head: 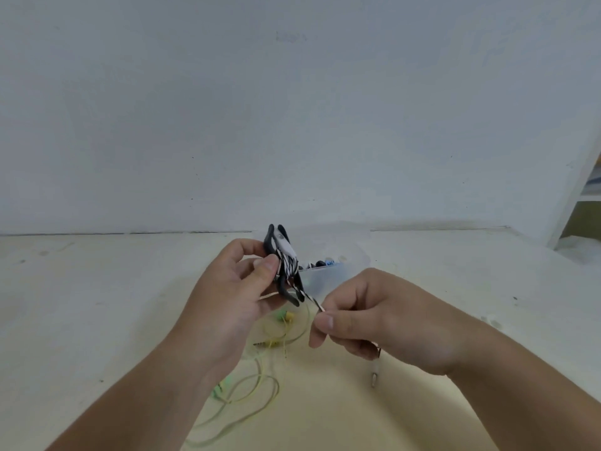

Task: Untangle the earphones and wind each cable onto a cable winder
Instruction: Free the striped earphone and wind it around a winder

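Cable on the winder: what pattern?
Black-and-white spiral stripes on the cable, clearest in the head view.

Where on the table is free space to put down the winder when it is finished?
Bare table lies left of the left hand, and also right of the right hand, toward the far edge. The centre is crowded: yellow cable loops lie below the hands, and a clear box sits behind them.

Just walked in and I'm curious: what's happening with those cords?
A person is winding a black-and-white striped cable onto a black cable winder. The left hand holds the winder up above the table, with several turns already on it, while the right hand pinches the loose end of the cable; its plug hangs below that hand. A yellow-green pair of earphones lies loose on the table, not yet wound. A clear plastic box sits behind the hands.
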